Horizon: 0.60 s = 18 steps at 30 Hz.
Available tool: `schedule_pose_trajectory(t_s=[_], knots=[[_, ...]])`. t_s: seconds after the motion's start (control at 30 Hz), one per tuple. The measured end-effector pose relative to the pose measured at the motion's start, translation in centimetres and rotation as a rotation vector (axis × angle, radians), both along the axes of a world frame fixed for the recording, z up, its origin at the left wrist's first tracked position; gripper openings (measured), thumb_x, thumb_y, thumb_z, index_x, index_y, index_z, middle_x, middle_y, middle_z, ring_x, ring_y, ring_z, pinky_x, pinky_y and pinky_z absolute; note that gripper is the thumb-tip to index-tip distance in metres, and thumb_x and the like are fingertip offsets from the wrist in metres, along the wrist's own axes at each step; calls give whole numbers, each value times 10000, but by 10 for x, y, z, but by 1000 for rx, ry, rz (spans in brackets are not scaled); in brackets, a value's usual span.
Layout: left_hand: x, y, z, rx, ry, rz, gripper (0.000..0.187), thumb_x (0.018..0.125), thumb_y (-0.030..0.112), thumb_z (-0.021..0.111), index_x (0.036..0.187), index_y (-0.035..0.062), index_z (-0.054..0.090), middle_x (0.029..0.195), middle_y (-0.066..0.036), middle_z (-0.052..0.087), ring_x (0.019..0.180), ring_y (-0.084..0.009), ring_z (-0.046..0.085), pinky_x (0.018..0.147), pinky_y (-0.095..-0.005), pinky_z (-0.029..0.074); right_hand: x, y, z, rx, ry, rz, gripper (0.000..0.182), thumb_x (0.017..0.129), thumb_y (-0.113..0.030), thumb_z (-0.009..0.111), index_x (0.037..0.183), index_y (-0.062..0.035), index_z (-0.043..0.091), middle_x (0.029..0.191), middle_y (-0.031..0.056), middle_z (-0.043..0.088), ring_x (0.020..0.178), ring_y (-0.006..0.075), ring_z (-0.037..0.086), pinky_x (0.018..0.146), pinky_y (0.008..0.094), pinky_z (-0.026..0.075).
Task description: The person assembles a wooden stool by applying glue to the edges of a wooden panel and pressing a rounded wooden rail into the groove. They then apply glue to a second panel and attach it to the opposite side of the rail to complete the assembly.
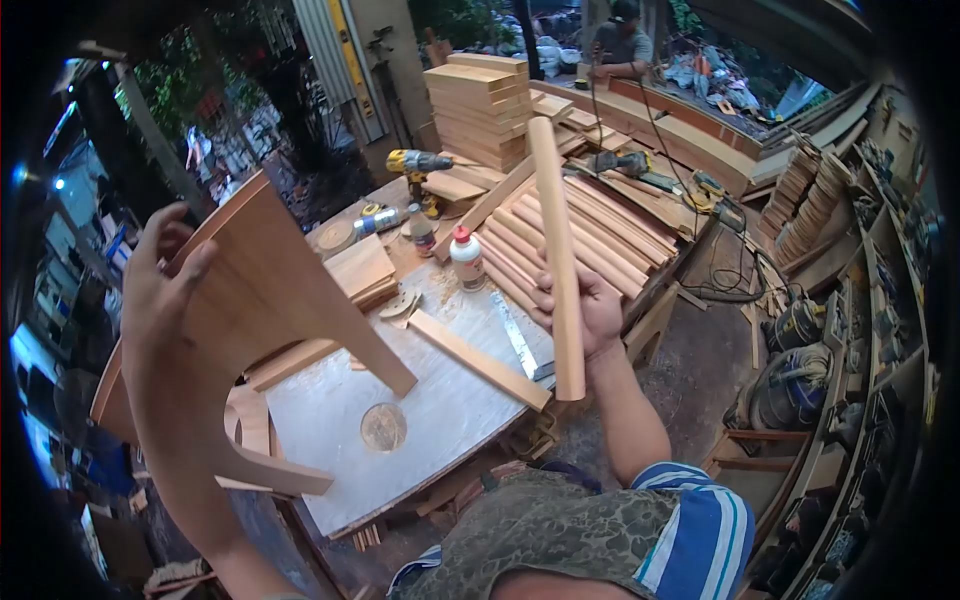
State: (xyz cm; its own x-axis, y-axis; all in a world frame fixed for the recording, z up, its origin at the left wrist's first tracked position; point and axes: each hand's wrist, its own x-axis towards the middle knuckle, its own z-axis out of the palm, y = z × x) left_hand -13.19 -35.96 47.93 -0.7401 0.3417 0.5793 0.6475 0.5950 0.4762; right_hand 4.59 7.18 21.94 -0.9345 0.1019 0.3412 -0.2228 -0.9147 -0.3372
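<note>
My left hand [168,262] grips the edge of a broad wooden panel [265,275] with an arched cutout and two legs, raised on the left above the table. Part of the panel is hidden behind my forearm. In my right hand [600,312] is a long rounded wooden rod [558,250], tilted slightly off upright, with my fingers around its middle. Behind it lies a row of similar wooden rods [520,245]. Below, on the pale tabletop [330,425], are a straight wooden strip [478,360] and a metal ruler [514,330].
A white glue bottle [466,262] with a red cap stands beside the rods. Further back are a yellow drill [415,165], a spray can [377,220] and stacked wooden blocks [475,110]. Cables [720,285] hang at the right. Another person [622,48] is at the far side.
</note>
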Motion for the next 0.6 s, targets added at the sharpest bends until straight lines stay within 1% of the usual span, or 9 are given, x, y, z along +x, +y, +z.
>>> schedule_pose_trajectory(t_s=[0.1,0.17,0.2,0.23,0.3,0.33,0.4,0.47,0.6], knots=[[2,21,8,-143,-25,-40,620,893,248,805,1414,38,542,1136,-86,631,1077,-198,607,956,-344,488,-10,-41,-1,257,-139,-116,399,1075,-320,458,1341,-25,502,990,104,621,760,190,599,660,328,509],[0,34,4,-140,89,-121,764,815,378,866,1412,20,549,1172,-160,670,1113,-249,642,945,-362,521,-14,-62,3,434,-219,-195,323,1072,-272,500,1288,-33,518,974,90,626,726,149,604,628,282,512],[1,39,3,-141,83,-103,764,815,378,866,1412,20,549,1172,-160,670,1113,-249,642,945,-362,521,-16,-72,6,532,-199,-254,387,1053,-236,561,1366,-17,501,969,63,625,760,121,603,665,269,519],[1,45,2,-173,154,-140,803,772,388,885,1413,36,553,1227,-162,661,1161,-273,629,985,-393,512,-17,-84,7,532,-202,-234,387,1053,-236,561,1366,-17,501,969,63,625,760,121,603,665,269,519],[11,49,0,-206,235,-163,844,730,399,904,1415,51,557,1281,-164,651,1209,-296,617,1026,-424,504,-27,-104,16,843,-169,-583,498,1047,-234,586,1466,-2,449,965,39,615,779,100,586,682,254,508],[17,52,-2,-307,320,-94,873,695,430,905,1415,72,563,1327,-143,633,1244,-317,593,1055,-452,487,-26,-112,23,832,-131,-583,573,1042,-227,602,1526,5,401,989,24,605,825,73,564,720,238,492],[15,51,-8,-406,447,-39,921,635,527,885,1408,128,584,1421,-74,585,1297,-344,551,1098,-503,459,-29,-126,28,822,-134,-584,555,1044,-225,600,1513,5,415,1002,23,601,851,70,560,741,238,488],[9,48,-13,-395,492,-66,921,638,555,877,1406,136,589,1428,-73,581,1300,-340,549,1094,-501,461,-31,-131,28,803,-143,-543,510,1046,-220,597,1478,8,449,1041,25,595,917,71,551,798,238,480],[16,46,-13,-449,512,-47,931,644,610,868,1403,146,596,1449,-66,568,1322,-325,532,1094,-499,459,-37,-138,48,772,-115,-561,457,1050,-258,593,1408,8,494,1033,40,622,885,76,569,757,247,488]])
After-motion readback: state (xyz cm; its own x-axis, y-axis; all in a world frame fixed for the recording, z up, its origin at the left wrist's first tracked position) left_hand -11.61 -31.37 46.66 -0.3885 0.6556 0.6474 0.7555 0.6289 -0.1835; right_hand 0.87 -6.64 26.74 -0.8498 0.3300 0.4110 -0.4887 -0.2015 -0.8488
